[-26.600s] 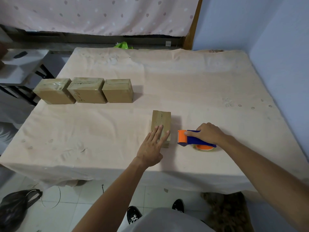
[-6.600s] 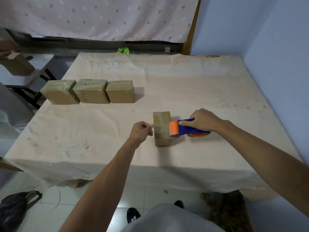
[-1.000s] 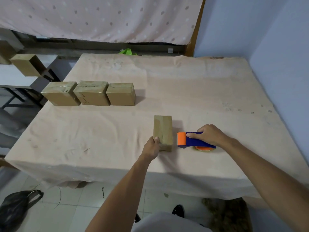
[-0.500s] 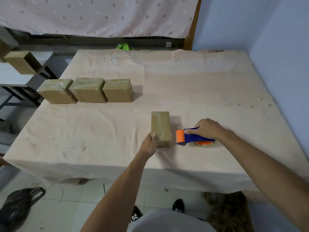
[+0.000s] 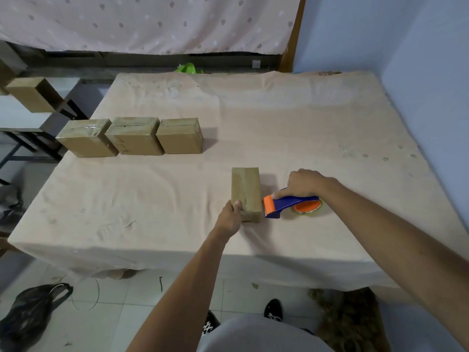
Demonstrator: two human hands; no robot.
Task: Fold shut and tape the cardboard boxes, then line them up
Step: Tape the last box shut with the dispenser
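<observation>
**As a box (image 5: 246, 189) is gripped, a tape gun (image 5: 289, 203) is held just beside it**

Seen from the head view, the box is found slightly right of the frame's centre, on the near part of a table (image 5: 279, 118) covered with a pale cloth (image 5: 152, 194). It lies closed, its long side running away from the camera, and a glossy strip of tape is seen along its top. Its near end is gripped by the left hand (image 5: 229, 216): the thumb is pressed on the top face and the fingers are curled round the left side.

The tape gun, blue with an orange head, is rested on the cloth just right of the box. Its head is pointed at the box's near right corner; whether the two touch cannot be told. Its handle is clasped by the right hand (image 5: 305, 184), with the index finger laid along the top.

A row (image 5: 132, 137) of three closed boxes is set at the left of the frame, farther back on the table, the boxes side by side and touching or nearly so. Handwriting is visible on the middle one.

A fifth box (image 5: 30, 96) is seen at the upper left, off the table, on a bench (image 5: 15, 115). A dotted curtain (image 5: 152, 21) is hung across the top of the frame, and a blue wall (image 5: 418, 59) fills the right. At the lower left a black bag (image 5: 28, 316) is lying on the tiled floor, and dark shoes (image 5: 273, 309) show at the bottom.
</observation>
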